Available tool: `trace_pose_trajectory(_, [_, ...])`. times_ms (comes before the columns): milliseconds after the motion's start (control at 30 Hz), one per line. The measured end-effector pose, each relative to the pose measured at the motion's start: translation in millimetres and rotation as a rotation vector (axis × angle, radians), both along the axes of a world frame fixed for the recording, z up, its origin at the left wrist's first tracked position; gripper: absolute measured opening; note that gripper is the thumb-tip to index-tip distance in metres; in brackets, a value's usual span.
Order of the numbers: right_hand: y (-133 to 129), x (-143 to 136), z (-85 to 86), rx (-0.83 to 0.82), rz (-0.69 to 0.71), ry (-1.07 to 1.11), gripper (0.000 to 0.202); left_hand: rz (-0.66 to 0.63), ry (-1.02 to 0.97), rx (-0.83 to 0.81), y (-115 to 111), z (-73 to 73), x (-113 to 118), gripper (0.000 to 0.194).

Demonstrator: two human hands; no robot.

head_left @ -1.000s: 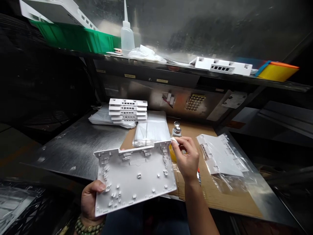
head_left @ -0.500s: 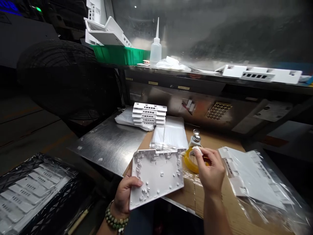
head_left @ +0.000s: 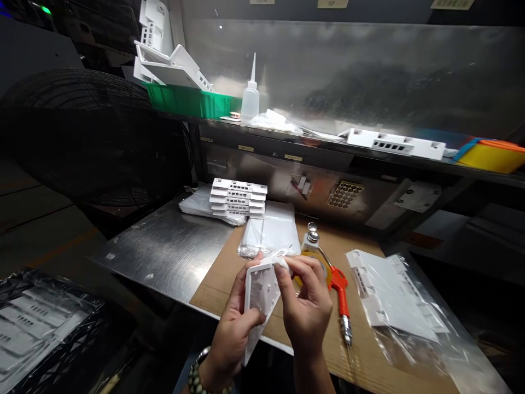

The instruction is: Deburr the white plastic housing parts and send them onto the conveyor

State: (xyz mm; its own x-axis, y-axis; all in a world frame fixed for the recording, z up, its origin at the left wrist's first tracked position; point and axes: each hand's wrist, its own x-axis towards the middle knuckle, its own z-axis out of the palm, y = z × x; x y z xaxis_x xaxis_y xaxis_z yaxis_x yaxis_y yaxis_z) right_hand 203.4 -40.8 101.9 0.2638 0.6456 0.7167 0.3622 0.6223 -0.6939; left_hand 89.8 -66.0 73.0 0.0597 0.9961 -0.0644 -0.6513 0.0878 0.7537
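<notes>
The left hand (head_left: 235,323) grips a white moulded plastic housing panel (head_left: 258,298) by its lower edge, fingers curled behind and thumb across the ribbed inner face, holding it nearly edge-on above the cardboard sheet (head_left: 328,339) at the front of the steel bench (head_left: 164,251). The right hand (head_left: 305,303) pinches the panel's upper corner, thumb and forefinger closed on it (a small white scrap may sit between them; I cannot tell). The panel looks light and stiff, though its thin clips and posts would likely snap, so the plain rims seem the safest hold. Nearby lie a stack of similar panels (head_left: 238,198), a red-handled air gun (head_left: 341,295) and a bagged panel (head_left: 389,298). Shelf labels are too small to read.
</notes>
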Motion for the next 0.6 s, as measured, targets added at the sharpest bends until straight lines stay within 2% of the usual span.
trace_pose_trajectory(200, [-2.7, 0.3, -0.8, 0.018, -0.01, -0.033, 0.017, -0.006, -0.002, 0.004, -2.5, 2.3, 4.1, 0.075])
trace_pose_trajectory(300, [12.9, 16.5, -14.3, 0.008, -0.105, -0.088, 0.011, 0.018, -0.066, -0.052, -1.4, 3.2, -9.7, 0.082])
trace_pose_trajectory(367, [30.9, 40.4, -32.2, -0.123, -0.23, -0.169, 0.019, 0.072, -0.121, -0.104, 1.7, -1.5, -35.3, 0.086])
trace_pose_trajectory(467, [56.8, 86.2, -64.2, -0.453, -0.403, -0.354, 0.029, 0.158, -0.158, -0.225, 8.5, -19.2, -96.4, 0.091])
trace_pose_trajectory(500, [63.0, 100.5, -73.8, -0.533, -0.435, -0.394, 0.027, 0.231, -0.168, -0.248, 10.2, -26.3, -119.2, 0.089])
trace_pose_trajectory(567, [69.9, 123.9, -88.9, -0.628, -0.462, -0.431, 0.023, 0.368, -0.175, -0.282, 10.3, -37.5, -162.0, 0.074])
trace_pose_trajectory(600, [70.6, 133.1, -94.1, -0.664, -0.469, -0.444, 0.025, 0.374, -0.126, -0.299, 8.3, -40.2, -179.9, 0.067])
